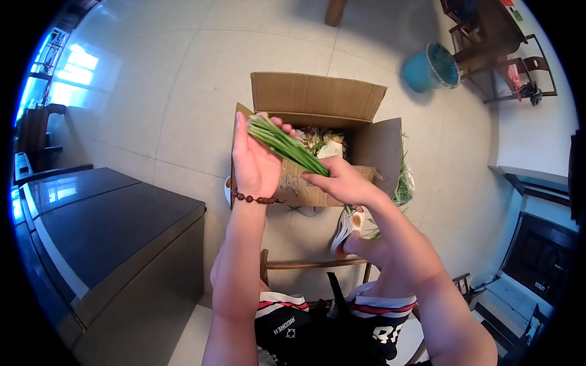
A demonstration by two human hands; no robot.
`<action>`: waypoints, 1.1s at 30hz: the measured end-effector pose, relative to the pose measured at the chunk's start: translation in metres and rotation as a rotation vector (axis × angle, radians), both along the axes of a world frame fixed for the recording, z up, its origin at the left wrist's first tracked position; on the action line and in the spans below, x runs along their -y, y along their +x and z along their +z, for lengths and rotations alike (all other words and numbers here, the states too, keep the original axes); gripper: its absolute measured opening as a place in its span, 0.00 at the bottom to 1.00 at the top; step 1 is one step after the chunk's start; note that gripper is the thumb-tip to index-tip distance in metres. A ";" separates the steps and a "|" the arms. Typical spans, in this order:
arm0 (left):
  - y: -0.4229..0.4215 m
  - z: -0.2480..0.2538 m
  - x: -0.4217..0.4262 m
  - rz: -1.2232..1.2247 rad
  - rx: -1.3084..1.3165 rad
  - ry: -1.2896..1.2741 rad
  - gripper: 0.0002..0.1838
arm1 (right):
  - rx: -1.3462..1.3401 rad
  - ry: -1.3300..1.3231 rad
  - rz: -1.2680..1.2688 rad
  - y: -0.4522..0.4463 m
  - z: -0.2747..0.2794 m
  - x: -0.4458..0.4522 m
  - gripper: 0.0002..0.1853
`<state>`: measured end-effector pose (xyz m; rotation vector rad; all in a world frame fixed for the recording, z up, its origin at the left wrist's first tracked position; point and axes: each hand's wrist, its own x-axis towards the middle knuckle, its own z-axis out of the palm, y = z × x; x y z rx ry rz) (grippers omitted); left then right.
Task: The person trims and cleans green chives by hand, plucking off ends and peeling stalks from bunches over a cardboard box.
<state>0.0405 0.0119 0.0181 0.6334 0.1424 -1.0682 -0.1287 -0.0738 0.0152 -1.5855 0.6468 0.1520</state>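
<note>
Right hand: fingers clamped round a slim bundle of long green stalks. Left hand, wearing a brown beaded bracelet: palm upward, thumb spread apart, fingers behind the bundle's pale ends. Bundle slants above an open, rectangular brown cardboard box.

Worn are a brown beaded bracelet, black shorts with red-and-white hems and, apparently, a white shoe.

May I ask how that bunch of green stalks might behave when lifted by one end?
The bunch of green stalks probably flexes, since the stalks are long and thin. It is likely light for its length, being a slim bundle. It may fan out, as no tie shows around its visible part.
</note>
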 end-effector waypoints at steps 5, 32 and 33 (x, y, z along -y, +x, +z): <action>0.008 -0.002 -0.008 -0.039 -0.025 -0.032 0.33 | -0.012 -0.033 -0.204 -0.026 0.091 0.008 0.14; 0.024 -0.007 -0.016 0.056 0.043 0.087 0.36 | -0.500 -0.512 -0.165 -0.084 -0.042 0.012 0.20; 0.026 -0.007 -0.017 0.059 0.045 0.093 0.36 | -0.537 -0.410 -0.211 -0.085 -0.038 0.010 0.20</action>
